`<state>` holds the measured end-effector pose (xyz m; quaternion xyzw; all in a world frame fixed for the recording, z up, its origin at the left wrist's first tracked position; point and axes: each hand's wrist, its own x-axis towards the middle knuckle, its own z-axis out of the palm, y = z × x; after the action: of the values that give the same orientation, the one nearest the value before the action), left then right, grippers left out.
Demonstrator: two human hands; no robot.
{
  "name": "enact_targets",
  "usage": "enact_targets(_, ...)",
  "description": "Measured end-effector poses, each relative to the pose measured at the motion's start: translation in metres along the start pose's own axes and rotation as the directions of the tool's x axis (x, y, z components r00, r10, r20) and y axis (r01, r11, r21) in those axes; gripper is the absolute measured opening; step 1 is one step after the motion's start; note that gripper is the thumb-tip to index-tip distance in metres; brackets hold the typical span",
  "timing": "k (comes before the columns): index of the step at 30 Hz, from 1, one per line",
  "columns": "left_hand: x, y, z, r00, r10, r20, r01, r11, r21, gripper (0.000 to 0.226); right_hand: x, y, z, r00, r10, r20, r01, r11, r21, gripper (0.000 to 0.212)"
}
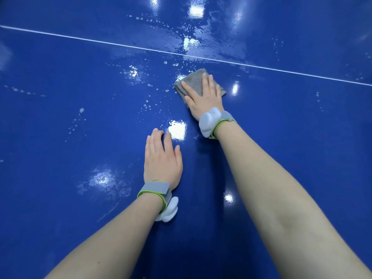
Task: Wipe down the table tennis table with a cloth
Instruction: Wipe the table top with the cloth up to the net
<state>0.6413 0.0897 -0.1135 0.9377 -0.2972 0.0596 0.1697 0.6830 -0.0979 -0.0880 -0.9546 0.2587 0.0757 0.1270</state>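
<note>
The glossy blue table tennis table (70, 137) fills the whole view, with a thin white line (100, 41) running across it from upper left to right. A folded grey cloth (194, 81) lies flat on the table just below that line. My right hand (203, 97) presses on the cloth with straight, spread fingers. My left hand (162, 158) rests flat on the bare table, nearer to me and to the left of the cloth. Both wrists wear grey straps with white devices.
Water droplets and wet streaks (149, 105) dot the surface left of and above the cloth, mostly around the white line. Ceiling lights reflect as bright patches (177, 129) on the table. No table edge or net is in view.
</note>
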Motion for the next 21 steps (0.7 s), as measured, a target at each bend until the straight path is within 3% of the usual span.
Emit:
enact_targets(2,0.0,0.001,0.0,1.0,-0.002,0.002,0.002,1.0,0.001,0.044,0.001,0.018,-0.003,0.993,0.113,-0.04,-0.113,0.994,0.01,0.047)
enact_targets(5,0.001,0.002,-0.003,1.0,0.002,0.021,-0.003,1.0,0.004,0.044,-0.001,0.043,-0.008,0.927,0.364,-0.091,-0.362,0.931,0.041,0.049)
enact_targets(7,0.002,0.002,-0.005,0.999,0.006,0.041,-0.007,1.0,0.01,0.043,-0.004,0.045,-0.007,0.908,0.404,-0.11,-0.408,0.913,-0.015,0.05)
enact_targets(10,0.003,0.002,-0.006,0.998,0.007,0.061,-0.007,1.0,0.003,0.042,-0.006,0.032,-0.004,0.945,0.309,-0.112,-0.318,0.944,-0.086,0.053)
enact_targets(13,0.004,0.0,-0.006,0.996,-0.009,0.084,0.011,1.0,-0.014,0.042,-0.014,0.005,0.002,0.991,0.127,-0.048,-0.132,0.986,-0.104,0.053)
enact_targets(17,0.005,0.001,-0.007,0.992,-0.034,0.126,0.042,0.997,-0.062,0.043,-0.047,-0.019,0.018,0.997,-0.077,0.001,0.076,0.987,-0.142,0.052)
enact_targets(19,0.005,0.0,-0.01,0.988,-0.015,0.153,0.028,0.996,-0.085,0.044,-0.056,-0.006,0.017,0.997,-0.078,0.0,0.077,0.989,-0.126,0.05)
enact_targets(21,0.005,-0.005,-0.013,0.982,0.04,0.183,-0.023,0.995,-0.094,0.045,-0.062,0.014,0.011,0.999,0.046,-0.022,-0.047,0.996,-0.074,0.05)
